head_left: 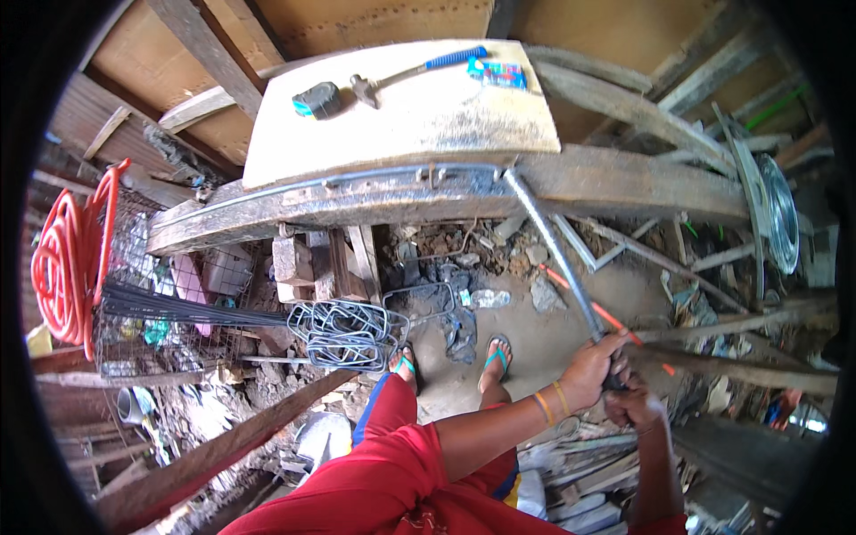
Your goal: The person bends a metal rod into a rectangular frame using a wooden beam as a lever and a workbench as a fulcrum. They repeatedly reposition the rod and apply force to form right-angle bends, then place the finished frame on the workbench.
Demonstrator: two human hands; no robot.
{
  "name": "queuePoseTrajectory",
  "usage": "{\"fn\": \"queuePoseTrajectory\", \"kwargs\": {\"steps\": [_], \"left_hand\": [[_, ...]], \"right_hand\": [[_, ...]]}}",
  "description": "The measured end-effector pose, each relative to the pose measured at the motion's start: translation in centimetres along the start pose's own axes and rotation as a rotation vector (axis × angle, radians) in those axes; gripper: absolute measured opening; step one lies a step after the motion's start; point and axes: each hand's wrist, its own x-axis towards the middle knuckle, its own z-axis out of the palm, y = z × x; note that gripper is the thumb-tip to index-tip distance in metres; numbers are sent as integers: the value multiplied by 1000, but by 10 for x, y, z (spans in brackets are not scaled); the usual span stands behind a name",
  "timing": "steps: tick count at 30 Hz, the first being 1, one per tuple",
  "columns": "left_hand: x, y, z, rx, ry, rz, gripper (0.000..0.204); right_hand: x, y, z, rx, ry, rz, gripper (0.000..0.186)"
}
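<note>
A long grey rebar bending bar [555,236] slants from the wooden beam down to my hands. My left hand [593,373], with yellow bands at the wrist, is wrapped round its lower part. Just below, my right hand [637,403] is closed at the bar's dark lower end. The bar's far end meets the right end of a thin steel rod [374,173]. That rod lies along the thick wooden beam [624,183], among short metal pegs [432,175] set in the wood. Fingers hide part of the bar's grip.
A pale board [401,125] behind the beam carries a hammer [428,67], a tape measure [317,101] and a blue packet [497,73]. Bent wire stirrups [343,334] and straight black rods [196,308] lie at left, near a coiled orange hose [67,267]. Coiled wire [780,214] hangs right.
</note>
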Motion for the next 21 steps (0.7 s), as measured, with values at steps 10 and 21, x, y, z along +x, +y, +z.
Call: {"fn": "queuePoseTrajectory", "kwargs": {"steps": [10, 21], "left_hand": [[-190, 159, -70, 429, 237, -302, 31], [-195, 218, -71, 1680, 192, 88, 26]], "right_hand": [[8, 51, 352, 496, 342, -4, 21], [18, 45, 304, 137, 93, -98, 28]]}}
